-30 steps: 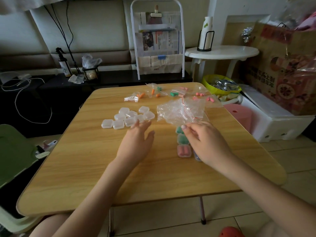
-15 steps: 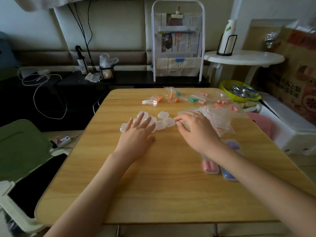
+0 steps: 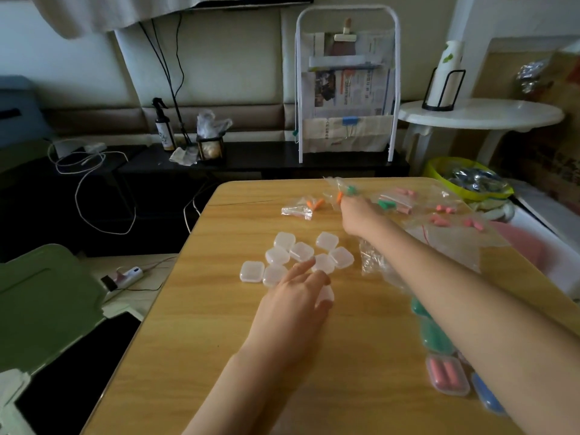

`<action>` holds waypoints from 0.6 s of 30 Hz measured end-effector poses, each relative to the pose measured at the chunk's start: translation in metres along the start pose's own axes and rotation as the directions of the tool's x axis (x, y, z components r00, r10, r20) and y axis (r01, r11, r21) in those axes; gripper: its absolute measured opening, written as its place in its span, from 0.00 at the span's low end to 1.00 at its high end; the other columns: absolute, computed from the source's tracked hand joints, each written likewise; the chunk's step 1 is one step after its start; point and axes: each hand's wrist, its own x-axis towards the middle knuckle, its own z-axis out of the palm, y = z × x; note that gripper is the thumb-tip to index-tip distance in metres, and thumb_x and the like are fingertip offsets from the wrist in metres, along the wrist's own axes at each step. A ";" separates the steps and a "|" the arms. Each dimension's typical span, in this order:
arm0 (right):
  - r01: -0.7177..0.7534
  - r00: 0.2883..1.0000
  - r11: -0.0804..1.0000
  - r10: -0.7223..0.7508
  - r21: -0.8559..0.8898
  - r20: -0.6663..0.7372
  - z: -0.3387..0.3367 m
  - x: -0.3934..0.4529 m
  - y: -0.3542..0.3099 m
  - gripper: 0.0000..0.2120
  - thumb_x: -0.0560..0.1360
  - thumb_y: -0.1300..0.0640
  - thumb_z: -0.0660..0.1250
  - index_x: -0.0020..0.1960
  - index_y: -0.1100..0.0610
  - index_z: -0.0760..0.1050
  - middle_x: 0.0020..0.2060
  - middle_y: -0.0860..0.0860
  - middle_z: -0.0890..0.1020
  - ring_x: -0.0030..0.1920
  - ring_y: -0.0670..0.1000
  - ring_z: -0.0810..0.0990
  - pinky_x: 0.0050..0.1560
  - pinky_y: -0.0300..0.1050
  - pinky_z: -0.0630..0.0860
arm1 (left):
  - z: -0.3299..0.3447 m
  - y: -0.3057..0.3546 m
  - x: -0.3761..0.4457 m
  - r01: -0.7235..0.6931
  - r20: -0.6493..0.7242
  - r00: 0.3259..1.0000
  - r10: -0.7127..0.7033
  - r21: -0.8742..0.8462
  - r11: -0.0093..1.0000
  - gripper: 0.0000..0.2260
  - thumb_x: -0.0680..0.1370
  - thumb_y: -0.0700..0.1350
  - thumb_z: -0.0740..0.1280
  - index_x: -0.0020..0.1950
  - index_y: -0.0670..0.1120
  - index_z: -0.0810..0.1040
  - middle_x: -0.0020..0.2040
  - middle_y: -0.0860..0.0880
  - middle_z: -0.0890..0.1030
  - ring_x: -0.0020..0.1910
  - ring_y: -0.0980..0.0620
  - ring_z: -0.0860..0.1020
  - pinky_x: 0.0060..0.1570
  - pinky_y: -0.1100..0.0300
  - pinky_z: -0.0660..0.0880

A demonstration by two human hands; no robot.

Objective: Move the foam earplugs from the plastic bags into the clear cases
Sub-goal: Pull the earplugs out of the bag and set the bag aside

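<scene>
Several empty clear cases [image 3: 301, 251] lie clustered mid-table. My left hand [image 3: 292, 306] rests just in front of them, its fingers curled round one clear case [image 3: 326, 296], the index finger reaching to the cluster. My right hand [image 3: 356, 213] stretches to the far edge and pinches a plastic bag [image 3: 340, 187] with orange and green earplugs. Another bag with orange earplugs [image 3: 299, 208] lies to its left. Bags with pink earplugs [image 3: 445, 209] and green ones [image 3: 385, 203] lie to the right. Filled cases, green [image 3: 434, 332], pink [image 3: 447, 375] and blue [image 3: 488, 401], sit under my right forearm.
Crumpled empty bags [image 3: 445, 246] lie on the wooden table [image 3: 194, 356] right of the cases. Off the table's right side stand a yellow bowl [image 3: 439, 171] and a white round side table [image 3: 480, 114]. A green lid [image 3: 47, 299] lies on the left.
My right hand has left the cases and reached far forward to the bag with orange and green earplugs. My left hand has drawn back slightly with one case in it.
</scene>
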 end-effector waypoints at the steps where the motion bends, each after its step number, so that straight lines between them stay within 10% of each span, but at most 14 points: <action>1: -0.018 1.000 1.000 0.018 -0.001 -0.007 0.004 0.004 0.000 0.12 0.78 0.65 0.59 0.59 0.60 0.74 0.52 0.56 0.77 0.52 0.56 0.77 0.56 0.51 0.76 | 0.000 0.001 0.000 -0.011 0.001 1.000 0.011 0.002 1.000 0.12 0.80 0.49 0.61 0.63 0.50 0.72 0.73 0.55 0.67 0.74 0.62 0.54 0.56 0.60 0.69; 9: 0.016 0.989 0.998 -0.025 -0.061 -0.147 0.019 0.004 0.002 0.10 0.79 0.61 0.62 0.59 0.61 0.75 0.60 0.58 0.75 0.60 0.57 0.72 0.57 0.50 0.72 | 0.007 -0.004 0.001 -0.039 -0.048 0.998 0.037 -0.036 0.999 0.13 0.78 0.48 0.64 0.62 0.49 0.74 0.66 0.56 0.73 0.72 0.62 0.59 0.55 0.58 0.72; 18: 0.093 0.983 0.989 -0.073 0.111 -0.170 0.016 -0.010 0.007 0.07 0.77 0.65 0.63 0.53 0.59 0.70 0.45 0.55 0.79 0.44 0.54 0.77 0.43 0.48 0.78 | 0.003 0.009 -0.009 -0.096 0.015 0.995 0.097 -0.050 0.994 0.14 0.77 0.49 0.65 0.62 0.51 0.75 0.66 0.56 0.74 0.71 0.61 0.61 0.58 0.57 0.72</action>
